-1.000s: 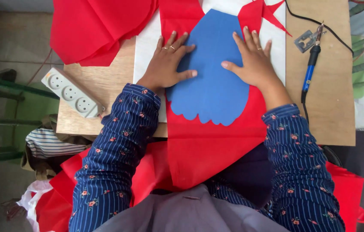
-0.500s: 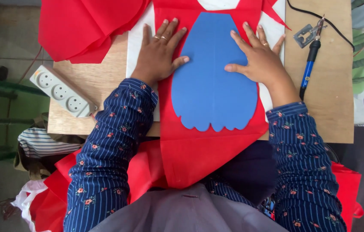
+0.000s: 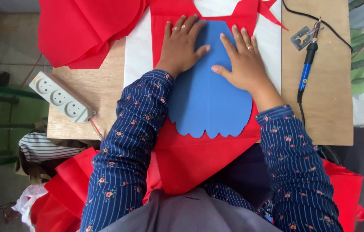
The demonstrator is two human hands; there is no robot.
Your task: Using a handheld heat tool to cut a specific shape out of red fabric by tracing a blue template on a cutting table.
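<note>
Centrally, left hand and right hand lie flat, fingers spread, gripping nothing, pressing blue sheet onto red fabric.

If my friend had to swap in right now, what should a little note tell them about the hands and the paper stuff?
Left hand: flat, palm down on the red fabric at the blue template's left edge.
Right hand: flat on the blue template, pinning it.
The template lies on the red fabric, over a white sheet on the wooden board.
Soldering iron lies untouched to the right; power strip on the left.
Done: template laid out.
Left: no cut along its scalloped edge shows yet.
</note>
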